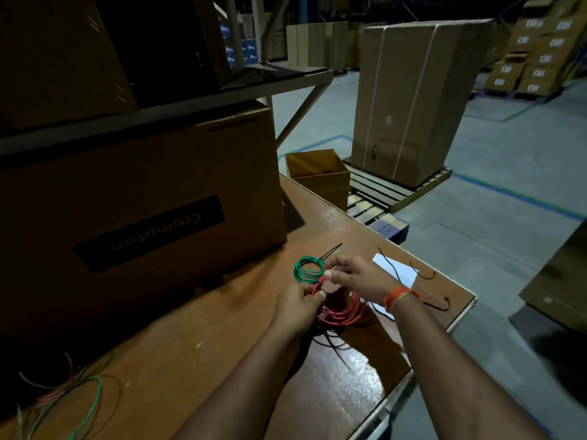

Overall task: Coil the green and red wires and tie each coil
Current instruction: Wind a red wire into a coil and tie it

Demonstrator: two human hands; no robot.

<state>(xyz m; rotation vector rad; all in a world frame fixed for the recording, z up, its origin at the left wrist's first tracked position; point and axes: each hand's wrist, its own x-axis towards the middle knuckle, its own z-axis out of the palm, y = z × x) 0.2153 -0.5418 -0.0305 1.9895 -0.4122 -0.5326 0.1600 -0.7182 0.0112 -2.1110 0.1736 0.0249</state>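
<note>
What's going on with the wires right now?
Left hand grips red coil. Right hand pinches at its top, beside green coil. Black ties loose on table, nothing blocking.

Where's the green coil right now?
In the head view, the green coil lies on the brown table, centre frame, just left of the right hand and beyond the red coil.

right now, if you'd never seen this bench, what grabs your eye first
The bright wires at mid-table: a green wire coil lying on the brown table, and just nearer a red wire coil that the left hand and right hand pinch at its top. Next, the big Crompton carton beside them on the left, and loose wire offcuts at the near left corner.
</note>
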